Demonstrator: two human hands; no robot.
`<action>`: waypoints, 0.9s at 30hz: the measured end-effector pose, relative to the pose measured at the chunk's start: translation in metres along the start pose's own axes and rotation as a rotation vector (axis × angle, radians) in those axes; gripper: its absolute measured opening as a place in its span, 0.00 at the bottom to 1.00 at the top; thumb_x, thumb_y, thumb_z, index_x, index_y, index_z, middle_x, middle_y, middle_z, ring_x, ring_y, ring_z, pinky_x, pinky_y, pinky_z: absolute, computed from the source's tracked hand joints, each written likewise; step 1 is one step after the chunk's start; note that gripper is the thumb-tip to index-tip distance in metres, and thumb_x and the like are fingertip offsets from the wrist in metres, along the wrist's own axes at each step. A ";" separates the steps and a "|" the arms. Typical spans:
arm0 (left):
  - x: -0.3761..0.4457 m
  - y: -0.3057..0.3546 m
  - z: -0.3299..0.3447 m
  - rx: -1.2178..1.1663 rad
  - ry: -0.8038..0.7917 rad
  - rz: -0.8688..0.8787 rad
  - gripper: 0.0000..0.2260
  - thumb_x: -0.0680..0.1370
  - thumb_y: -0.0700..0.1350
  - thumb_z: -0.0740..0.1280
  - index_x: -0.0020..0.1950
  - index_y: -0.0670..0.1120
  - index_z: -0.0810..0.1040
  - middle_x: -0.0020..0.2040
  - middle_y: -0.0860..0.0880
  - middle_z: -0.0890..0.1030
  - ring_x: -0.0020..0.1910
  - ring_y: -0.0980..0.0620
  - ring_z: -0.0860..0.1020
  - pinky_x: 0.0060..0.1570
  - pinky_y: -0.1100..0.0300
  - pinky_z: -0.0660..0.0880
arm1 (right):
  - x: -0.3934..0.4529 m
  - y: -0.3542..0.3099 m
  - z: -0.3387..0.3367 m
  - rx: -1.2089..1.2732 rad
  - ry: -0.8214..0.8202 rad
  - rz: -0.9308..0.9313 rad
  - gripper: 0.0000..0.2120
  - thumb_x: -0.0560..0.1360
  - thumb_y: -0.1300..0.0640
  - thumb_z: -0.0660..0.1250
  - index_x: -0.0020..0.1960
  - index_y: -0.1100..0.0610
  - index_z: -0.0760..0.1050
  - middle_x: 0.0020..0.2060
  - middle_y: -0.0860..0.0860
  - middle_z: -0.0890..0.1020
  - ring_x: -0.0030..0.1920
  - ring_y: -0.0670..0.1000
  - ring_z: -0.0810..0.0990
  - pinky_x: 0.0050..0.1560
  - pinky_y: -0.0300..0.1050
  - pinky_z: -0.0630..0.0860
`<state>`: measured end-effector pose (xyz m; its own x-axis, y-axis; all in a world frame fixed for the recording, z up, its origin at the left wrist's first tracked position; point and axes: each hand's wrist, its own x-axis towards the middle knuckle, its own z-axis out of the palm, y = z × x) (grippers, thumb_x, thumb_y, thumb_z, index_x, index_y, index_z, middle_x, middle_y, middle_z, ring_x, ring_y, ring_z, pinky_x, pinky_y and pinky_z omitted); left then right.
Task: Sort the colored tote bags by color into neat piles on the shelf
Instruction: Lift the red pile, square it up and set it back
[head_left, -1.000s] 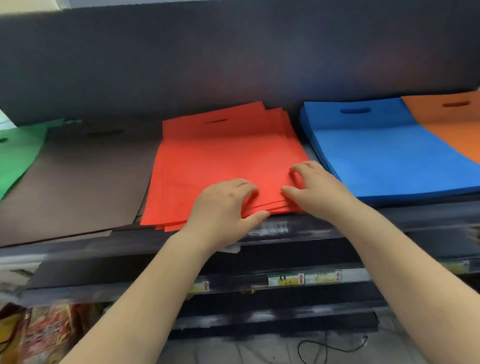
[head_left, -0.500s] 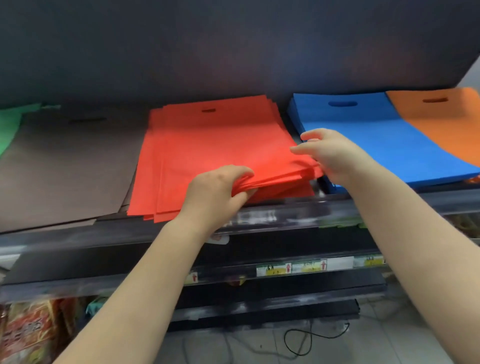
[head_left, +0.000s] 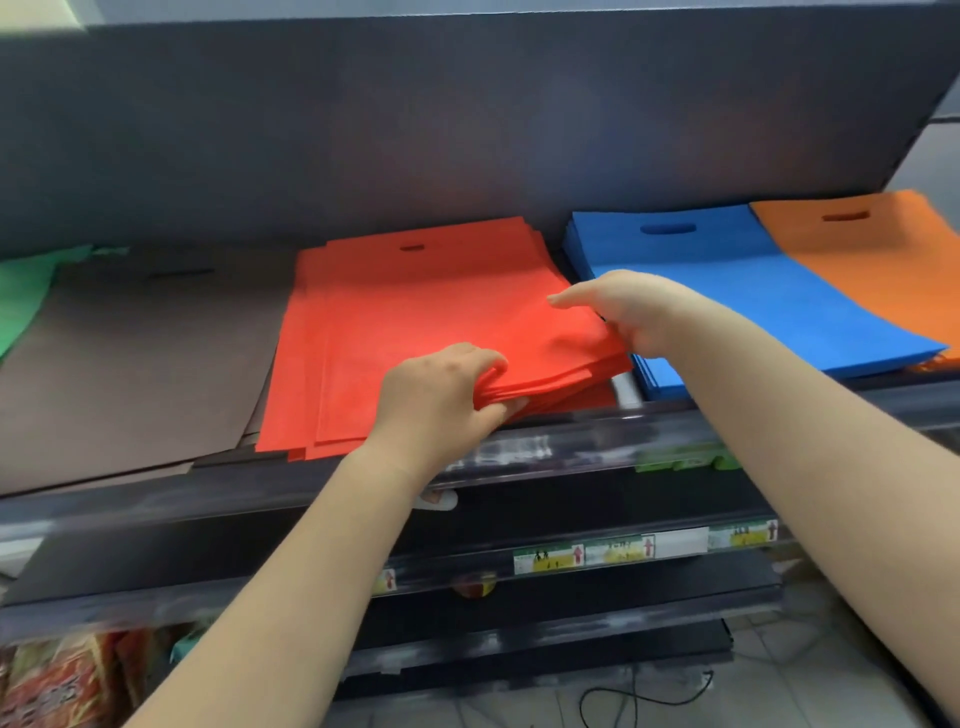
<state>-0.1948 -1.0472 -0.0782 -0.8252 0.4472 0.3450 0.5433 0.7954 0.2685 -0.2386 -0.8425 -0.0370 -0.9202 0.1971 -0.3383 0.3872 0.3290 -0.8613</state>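
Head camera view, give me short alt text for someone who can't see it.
Left hand grips the front edge of a red tote bag stack on a shelf; the right hand holds its right side. Brown, blue and orange piles flank it.

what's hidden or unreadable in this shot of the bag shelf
Head view, the only one:
- Green bags: cut off by the left edge, only a corner shows.
- Orange bags: cut by the right edge; they overlap the blue bags.
- Red bags: near right corner covered by the left hand and right hand.
- Price labels: too small and blurred to read.
- Brown bags: count unclear.
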 end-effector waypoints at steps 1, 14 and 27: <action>0.002 0.005 0.002 0.046 0.003 -0.005 0.20 0.73 0.64 0.64 0.59 0.53 0.77 0.55 0.55 0.79 0.53 0.51 0.78 0.45 0.58 0.73 | 0.000 -0.001 0.002 0.014 -0.007 0.013 0.21 0.72 0.49 0.71 0.62 0.55 0.73 0.60 0.57 0.76 0.58 0.60 0.77 0.55 0.52 0.76; 0.021 0.031 0.011 0.363 -0.036 0.031 0.24 0.74 0.67 0.59 0.57 0.48 0.74 0.51 0.49 0.77 0.47 0.44 0.78 0.36 0.58 0.63 | 0.004 0.000 -0.008 0.093 -0.042 0.055 0.15 0.75 0.56 0.69 0.61 0.56 0.74 0.57 0.58 0.76 0.55 0.60 0.77 0.44 0.49 0.77; 0.015 0.004 -0.006 0.146 -0.061 0.100 0.25 0.70 0.70 0.61 0.61 0.57 0.75 0.58 0.58 0.79 0.57 0.54 0.77 0.50 0.59 0.71 | 0.009 0.010 0.004 0.002 -0.018 -0.150 0.15 0.70 0.65 0.73 0.54 0.60 0.75 0.48 0.58 0.82 0.47 0.58 0.82 0.50 0.53 0.80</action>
<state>-0.2042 -1.0395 -0.0659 -0.7785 0.5473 0.3074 0.5985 0.7948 0.1007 -0.2437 -0.8416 -0.0505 -0.9687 0.1292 -0.2121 0.2448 0.3515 -0.9036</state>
